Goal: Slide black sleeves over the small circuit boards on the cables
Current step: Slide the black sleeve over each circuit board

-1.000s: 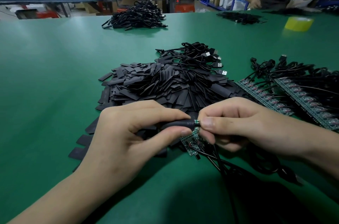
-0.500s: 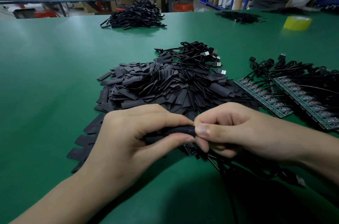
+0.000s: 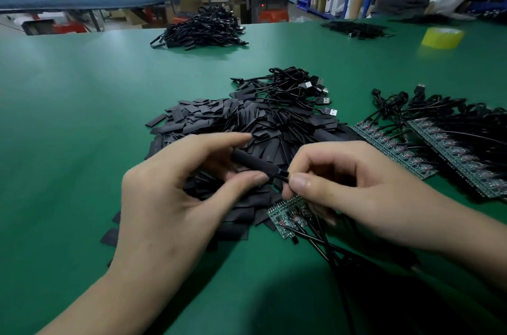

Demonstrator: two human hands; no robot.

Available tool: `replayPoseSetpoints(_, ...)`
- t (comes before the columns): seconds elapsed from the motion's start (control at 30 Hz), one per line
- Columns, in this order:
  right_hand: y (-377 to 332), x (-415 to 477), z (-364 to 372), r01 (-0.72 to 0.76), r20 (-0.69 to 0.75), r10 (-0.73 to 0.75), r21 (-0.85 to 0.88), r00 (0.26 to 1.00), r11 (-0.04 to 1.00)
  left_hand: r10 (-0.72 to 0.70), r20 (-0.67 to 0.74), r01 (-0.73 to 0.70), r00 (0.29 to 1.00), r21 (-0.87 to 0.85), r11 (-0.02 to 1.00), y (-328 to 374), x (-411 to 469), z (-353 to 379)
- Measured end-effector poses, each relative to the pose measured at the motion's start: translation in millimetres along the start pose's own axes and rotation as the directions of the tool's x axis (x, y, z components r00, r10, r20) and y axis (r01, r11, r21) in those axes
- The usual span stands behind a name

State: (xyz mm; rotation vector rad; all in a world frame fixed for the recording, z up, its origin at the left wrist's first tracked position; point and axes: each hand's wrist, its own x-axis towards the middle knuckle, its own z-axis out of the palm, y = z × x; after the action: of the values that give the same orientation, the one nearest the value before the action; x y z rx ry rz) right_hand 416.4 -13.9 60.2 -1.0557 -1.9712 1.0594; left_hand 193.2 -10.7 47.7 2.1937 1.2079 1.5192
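Sleeve point(image 3: 253, 163) lies level, pointing right toward right hand point(image 3: 354, 186)

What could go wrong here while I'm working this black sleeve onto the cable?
1. The left hand holds the sleeve only between thumb and fingers; a tug from the right hand, which pinches the cable at the sleeve's end, might pull it back off.
2. The bare boards bunch just under the right hand and may snag.
3. A dropped sleeve could get lost in the sleeve pile below.
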Motion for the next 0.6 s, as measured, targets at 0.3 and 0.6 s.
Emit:
replayPoseSetpoints(0.3,-2.1,-3.6,12.6,0.196,-0.191,-0.362,-0.573,0.912,0.796,-0.223,0.424,0.182,0.878,0.136,0.974,-12.3,-6.8,7.3)
replayPoseSetpoints(0.6,-0.7,-5.3,16.9,0.248,-0.151,-0.421,-0.616,0.894,0.748,0.054,0.082,-0.060,0.995,0.061,0.996,-2.0,-4.3,-1.2)
